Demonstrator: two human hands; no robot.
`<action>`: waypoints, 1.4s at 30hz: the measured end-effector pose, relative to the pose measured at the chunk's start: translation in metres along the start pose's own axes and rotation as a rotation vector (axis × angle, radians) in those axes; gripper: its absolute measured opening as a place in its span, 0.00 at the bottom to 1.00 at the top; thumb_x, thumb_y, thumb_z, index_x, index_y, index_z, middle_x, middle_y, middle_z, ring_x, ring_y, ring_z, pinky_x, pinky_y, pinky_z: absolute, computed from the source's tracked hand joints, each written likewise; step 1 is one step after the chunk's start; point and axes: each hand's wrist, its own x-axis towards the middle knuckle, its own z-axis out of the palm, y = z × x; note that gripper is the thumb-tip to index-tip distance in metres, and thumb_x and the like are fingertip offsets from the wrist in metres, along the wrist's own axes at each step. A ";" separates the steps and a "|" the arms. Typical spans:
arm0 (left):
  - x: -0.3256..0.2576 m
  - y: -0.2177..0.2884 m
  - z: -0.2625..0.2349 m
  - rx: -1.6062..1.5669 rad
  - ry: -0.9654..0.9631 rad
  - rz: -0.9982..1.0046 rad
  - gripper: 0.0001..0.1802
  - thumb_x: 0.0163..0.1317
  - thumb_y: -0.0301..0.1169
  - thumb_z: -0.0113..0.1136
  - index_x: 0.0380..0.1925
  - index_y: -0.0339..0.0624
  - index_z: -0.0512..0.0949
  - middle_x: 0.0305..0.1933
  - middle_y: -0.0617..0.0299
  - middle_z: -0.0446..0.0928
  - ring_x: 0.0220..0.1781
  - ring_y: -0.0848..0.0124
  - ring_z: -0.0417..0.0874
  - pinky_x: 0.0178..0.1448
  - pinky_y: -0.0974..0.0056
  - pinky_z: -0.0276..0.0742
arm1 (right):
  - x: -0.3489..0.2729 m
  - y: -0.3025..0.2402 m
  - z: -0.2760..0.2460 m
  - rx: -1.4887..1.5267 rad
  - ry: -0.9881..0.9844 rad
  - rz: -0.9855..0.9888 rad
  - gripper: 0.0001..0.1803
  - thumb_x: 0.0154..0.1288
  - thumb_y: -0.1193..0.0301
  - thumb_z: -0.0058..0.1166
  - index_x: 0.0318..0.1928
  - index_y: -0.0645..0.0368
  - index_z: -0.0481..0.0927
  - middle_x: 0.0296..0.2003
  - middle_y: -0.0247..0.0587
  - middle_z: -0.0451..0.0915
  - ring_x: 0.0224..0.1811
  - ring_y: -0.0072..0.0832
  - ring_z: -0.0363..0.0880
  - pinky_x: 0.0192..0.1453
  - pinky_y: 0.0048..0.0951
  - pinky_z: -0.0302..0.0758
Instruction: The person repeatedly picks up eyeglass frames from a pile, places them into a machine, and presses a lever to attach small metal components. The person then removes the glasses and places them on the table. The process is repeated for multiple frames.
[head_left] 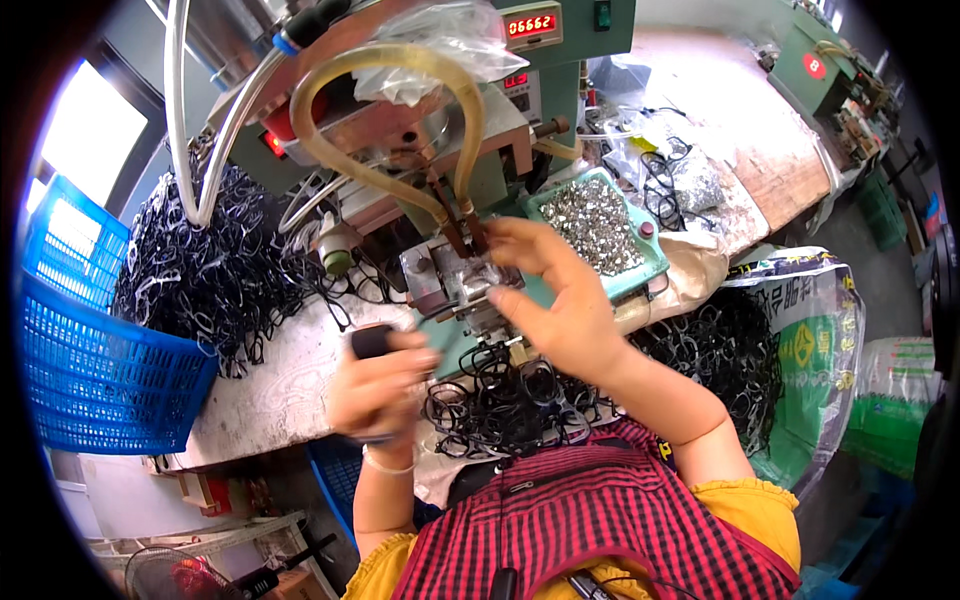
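Observation:
My right hand (pixel 565 300) reaches to the metal fixture (pixel 475 285) of the bench machine (pixel 430 150), thumb and fingers apart around its right side. Nothing shows between them. Left of and nearer than the fixture, my left hand (pixel 385 385) is smeared by motion, with a black cover (pixel 372 341) on one finger. Its fingers look bent, but whether they hold anything is unclear. Two copper-coloured electrode bars (pixel 462 235) come down over the fixture, fed by a yellowish hose (pixel 385 55). Below my hands lies a heap of black looped pieces (pixel 500 400).
A green tray (pixel 655 265) of small metal parts stands right of the machine. Black loops pile up at the left (pixel 200 260) beside blue baskets (pixel 110 380). An open woven sack (pixel 810 370) with more loops is at the right. Clear plastic bags (pixel 690 180) lie behind the tray.

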 end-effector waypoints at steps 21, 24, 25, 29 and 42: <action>-0.012 0.018 0.014 0.438 -0.466 0.019 0.19 0.55 0.26 0.71 0.49 0.41 0.84 0.53 0.53 0.86 0.56 0.52 0.86 0.69 0.47 0.74 | 0.052 0.117 -0.069 -1.338 0.080 -0.166 0.05 0.60 0.69 0.62 0.36 0.55 0.83 0.50 0.44 0.81 0.61 0.46 0.76 0.53 0.43 0.79; -0.057 0.021 -0.027 0.645 -0.277 -0.026 0.22 0.54 0.24 0.71 0.51 0.38 0.82 0.54 0.50 0.85 0.57 0.54 0.85 0.66 0.51 0.76 | 0.027 0.114 -0.096 -1.118 0.160 -0.371 0.05 0.60 0.72 0.62 0.36 0.57 0.85 0.45 0.45 0.84 0.56 0.45 0.80 0.53 0.43 0.79; -0.067 0.019 -0.044 0.760 -0.154 -0.104 0.20 0.56 0.25 0.70 0.51 0.36 0.82 0.54 0.50 0.85 0.56 0.55 0.85 0.66 0.53 0.75 | 0.018 0.109 -0.104 -0.989 0.238 -0.293 0.05 0.62 0.72 0.62 0.38 0.58 0.86 0.44 0.45 0.85 0.53 0.43 0.82 0.53 0.40 0.79; -0.066 -0.004 -0.110 0.929 0.275 -0.515 0.17 0.64 0.32 0.69 0.48 0.35 0.82 0.53 0.51 0.84 0.56 0.57 0.82 0.62 0.58 0.75 | -0.001 0.105 -0.121 -0.229 0.480 0.093 0.07 0.70 0.73 0.59 0.44 0.61 0.87 0.41 0.32 0.86 0.43 0.18 0.81 0.50 0.21 0.75; -0.128 -0.126 -0.124 0.785 0.215 -0.828 0.13 0.65 0.33 0.69 0.39 0.32 0.81 0.47 0.50 0.84 0.42 0.66 0.80 0.48 0.65 0.76 | 0.019 0.098 -0.082 -0.319 0.395 0.045 0.08 0.63 0.76 0.65 0.42 0.63 0.88 0.37 0.36 0.88 0.40 0.22 0.84 0.48 0.23 0.77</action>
